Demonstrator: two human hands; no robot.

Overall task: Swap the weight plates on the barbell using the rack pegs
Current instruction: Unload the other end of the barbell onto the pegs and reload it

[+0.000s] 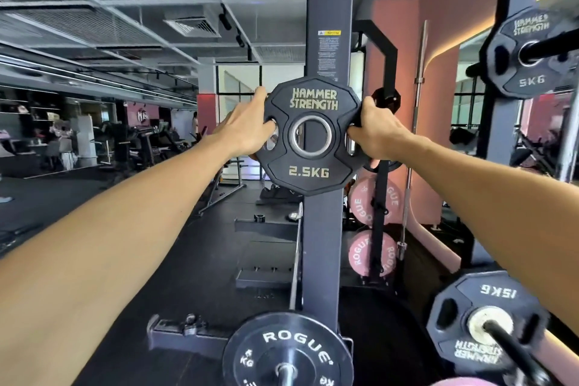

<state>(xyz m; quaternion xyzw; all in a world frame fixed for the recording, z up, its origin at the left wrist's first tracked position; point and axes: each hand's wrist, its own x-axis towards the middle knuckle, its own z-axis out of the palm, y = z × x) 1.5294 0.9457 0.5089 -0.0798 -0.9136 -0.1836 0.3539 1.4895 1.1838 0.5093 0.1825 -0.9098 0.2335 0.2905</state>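
We have the 2.5KG plate (310, 136) up at chest height, held in the air in front of the rack upright (322, 229), both arms stretched out. Left hand (247, 128) grips the plate's left edge, thumb hooked into the grip slot; right hand (372, 131) wraps the right edge, fingers curled round it. Through the centre hole only the upright shows, so the plate is on no peg or sleeve. We judge this as mid-carry, between rack peg and barbell; which way, we cannot tell. The Rogue plate (288, 351) sits on the barbell sleeve (285, 373) below. 5KG plate (529, 53) and 15KG plate (484, 320) hang on pegs at right. Next move needs the hole lined up square with a peg or sleeve end, then slid on.
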